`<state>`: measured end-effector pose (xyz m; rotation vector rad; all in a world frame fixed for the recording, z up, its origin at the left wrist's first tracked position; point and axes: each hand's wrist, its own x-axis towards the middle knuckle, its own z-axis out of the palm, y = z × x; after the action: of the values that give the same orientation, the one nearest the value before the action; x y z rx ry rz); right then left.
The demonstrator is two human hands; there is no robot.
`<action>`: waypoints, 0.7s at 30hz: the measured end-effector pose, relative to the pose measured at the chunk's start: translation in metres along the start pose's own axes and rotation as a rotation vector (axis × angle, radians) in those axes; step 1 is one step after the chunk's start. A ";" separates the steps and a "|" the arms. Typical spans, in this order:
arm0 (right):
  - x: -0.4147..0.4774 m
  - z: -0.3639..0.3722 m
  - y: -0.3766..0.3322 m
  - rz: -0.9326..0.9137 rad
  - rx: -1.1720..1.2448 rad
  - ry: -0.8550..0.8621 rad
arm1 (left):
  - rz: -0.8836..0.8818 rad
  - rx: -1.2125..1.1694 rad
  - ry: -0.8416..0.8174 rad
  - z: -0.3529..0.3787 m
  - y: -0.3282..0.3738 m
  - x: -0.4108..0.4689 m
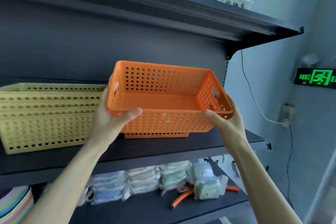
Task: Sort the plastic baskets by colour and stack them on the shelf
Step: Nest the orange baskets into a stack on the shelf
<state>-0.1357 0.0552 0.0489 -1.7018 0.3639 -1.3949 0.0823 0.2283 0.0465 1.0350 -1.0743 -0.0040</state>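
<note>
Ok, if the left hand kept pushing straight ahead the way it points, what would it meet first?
Probably the shelf's dark back panel. The left hand grips the orange basket at its left end, beside the yellow stack, which looks just clear of its line; depth is unclear.

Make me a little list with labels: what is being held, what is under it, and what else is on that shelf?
held: orange basket, gripped by left hand and right hand at its two ends
under it: another orange basket, mostly hidden
beside it: stack of yellow baskets, on the left
shelf: dark shelf
shelf below: wrapped packets
</note>
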 end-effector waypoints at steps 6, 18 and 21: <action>0.087 0.009 0.031 -0.065 0.024 0.001 | 0.025 0.148 0.153 0.026 -0.041 0.068; 0.172 0.034 0.118 0.036 0.004 -0.127 | -0.004 0.392 0.293 0.045 -0.095 0.119; 0.175 0.035 0.129 0.051 -0.069 -0.140 | -0.062 0.473 0.319 0.047 -0.107 0.118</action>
<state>-0.0095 -0.1249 0.0626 -1.8227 0.3778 -1.2306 0.1591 0.0821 0.0605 1.4376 -0.7641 0.3696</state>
